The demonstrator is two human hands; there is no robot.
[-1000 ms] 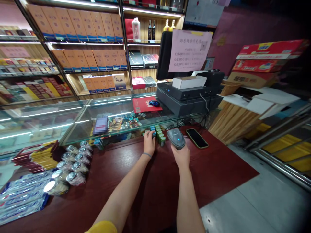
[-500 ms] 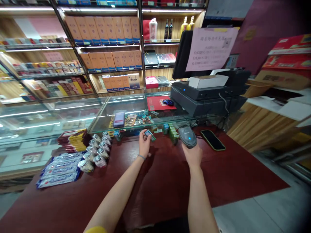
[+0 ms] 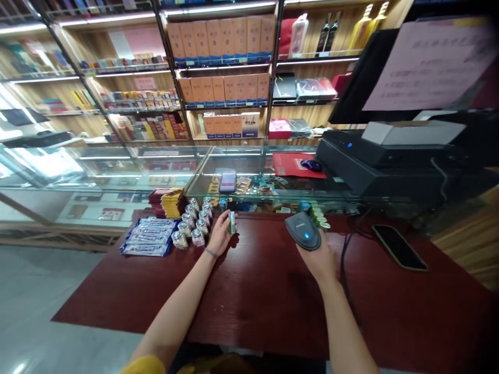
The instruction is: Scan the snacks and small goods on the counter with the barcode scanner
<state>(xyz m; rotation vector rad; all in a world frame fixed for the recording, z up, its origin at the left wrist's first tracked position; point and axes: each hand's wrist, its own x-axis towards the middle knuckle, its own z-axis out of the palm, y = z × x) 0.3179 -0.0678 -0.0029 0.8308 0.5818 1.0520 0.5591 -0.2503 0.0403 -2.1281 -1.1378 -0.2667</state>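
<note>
A small blue and green pack (image 3: 233, 222) is pinched in the fingers of the left hand (image 3: 221, 236) and is held up over the dark red table (image 3: 253, 296), near the little jars (image 3: 198, 221) with silver lids. A gray scanner (image 3: 303, 231) with a blue light is gripped by the right hand (image 3: 322, 259), but how the fingers are wrapped under it cannot be seen. Green tubes (image 3: 321, 220) are lined up just behind the scanner, and a black phone (image 3: 399, 248) is laid flat farther to the right.
</note>
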